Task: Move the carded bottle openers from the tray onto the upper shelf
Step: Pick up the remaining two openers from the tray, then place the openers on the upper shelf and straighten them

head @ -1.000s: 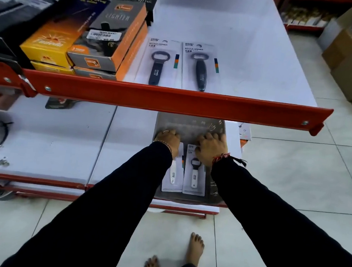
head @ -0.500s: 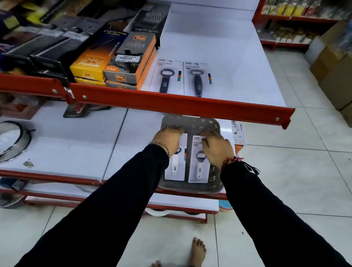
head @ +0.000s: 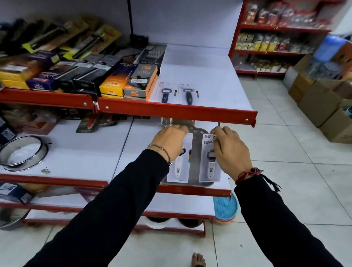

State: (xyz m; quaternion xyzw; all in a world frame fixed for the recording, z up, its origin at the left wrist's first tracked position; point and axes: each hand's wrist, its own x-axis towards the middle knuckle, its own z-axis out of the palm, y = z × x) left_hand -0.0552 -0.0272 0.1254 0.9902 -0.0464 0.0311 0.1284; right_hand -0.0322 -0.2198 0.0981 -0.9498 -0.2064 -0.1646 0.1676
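A grey perforated tray (head: 196, 155) lies on the lower white shelf, partly under the upper shelf's red rail (head: 176, 111). My left hand (head: 168, 140) grips the top of a carded opener with a white handle (head: 179, 169). My right hand (head: 229, 151) grips a second white-handled carded opener (head: 210, 169). Both cards are lifted off the tray, tilted up and spread apart. Two dark-handled carded openers (head: 165, 94) (head: 188, 95) lie side by side on the upper shelf (head: 206, 77), just behind the rail.
Orange and black boxed lighters (head: 137, 82) and other boxed goods fill the upper shelf's left part. A steel ring (head: 21, 153) sits on the lower shelf at left. Cardboard boxes (head: 329, 108) stand on the tiled floor at right. A blue basket (head: 225, 207) pokes out below.
Both hands have closed on the two white-handled cards and raised them off the tray, spreading them apart. My head has tilted up, showing more of the upper shelf.
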